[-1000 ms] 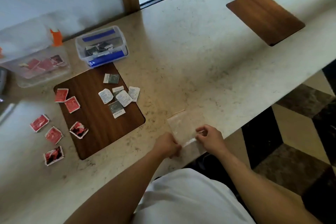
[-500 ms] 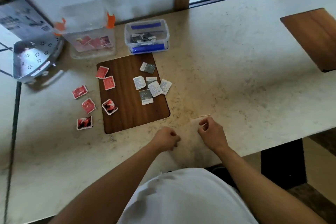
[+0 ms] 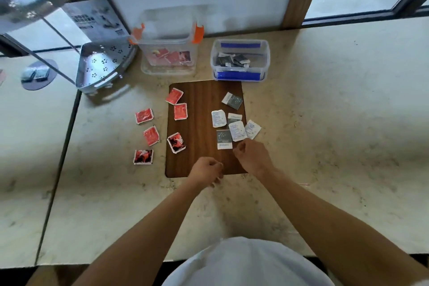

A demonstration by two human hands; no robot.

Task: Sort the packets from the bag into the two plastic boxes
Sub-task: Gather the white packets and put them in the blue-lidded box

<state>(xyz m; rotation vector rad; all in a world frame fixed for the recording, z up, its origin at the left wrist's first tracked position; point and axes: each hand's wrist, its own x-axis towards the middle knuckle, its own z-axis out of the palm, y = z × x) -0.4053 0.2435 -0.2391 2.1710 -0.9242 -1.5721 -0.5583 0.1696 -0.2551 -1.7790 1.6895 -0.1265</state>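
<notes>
Over the near edge of the dark wooden inlay panel (image 3: 204,123), my left hand (image 3: 207,170) and right hand (image 3: 253,154) hover loosely curled; whether either pinches anything I cannot tell. Grabbing the overlapped white and grey packets (image 3: 236,130) risks a mixed pick. Red packets (image 3: 160,127) lie apart on the desk (image 3: 325,123). Contents of the orange-clipped clear box (image 3: 169,55) and the blue-clipped clear box (image 3: 240,60) are blurred; the bag is not visible.

The counter (image 3: 325,111) looks like polished, speckled stone with a soft sheen. The inset board (image 3: 204,158) is dark, matt wood grain. Both boxes (image 3: 169,69) are clear, glossy plastic. The rack (image 3: 102,65) is shiny perforated metal. The red packets (image 3: 144,115) look glossy and crinkled.
</notes>
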